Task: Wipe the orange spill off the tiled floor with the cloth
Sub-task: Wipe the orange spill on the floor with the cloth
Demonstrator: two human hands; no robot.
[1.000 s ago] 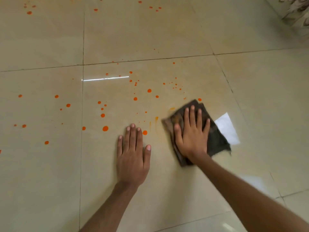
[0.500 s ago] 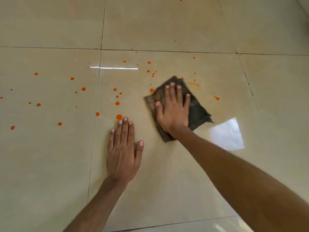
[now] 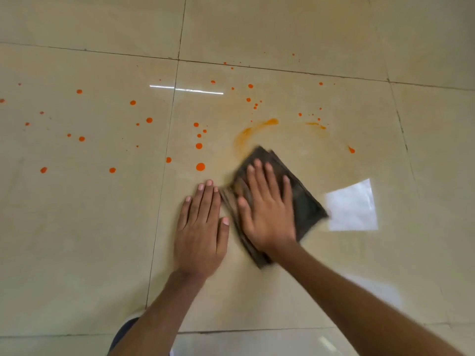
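A folded dark brown cloth [image 3: 304,201] lies on the beige tiled floor [image 3: 77,240]. My right hand [image 3: 267,209] presses flat on it with straight, spread fingers. My left hand [image 3: 201,229] rests flat on the bare tile just left of the cloth, its fingertips nearly touching the cloth's edge. Orange drops [image 3: 200,166] dot the floor above and left of my hands. A curved orange smear [image 3: 253,131] runs just above the cloth, and a fainter smear [image 3: 317,125] lies to its right.
Dark grout lines [image 3: 164,160] cross the floor between large tiles. A bright window reflection [image 3: 352,208] shines on the tile right of the cloth. More small drops [image 3: 79,91] scatter far to the left.
My right hand has pulled the cloth back toward me and next to my left hand, leaving a curved orange smear where drops were. My left hand stayed planted.
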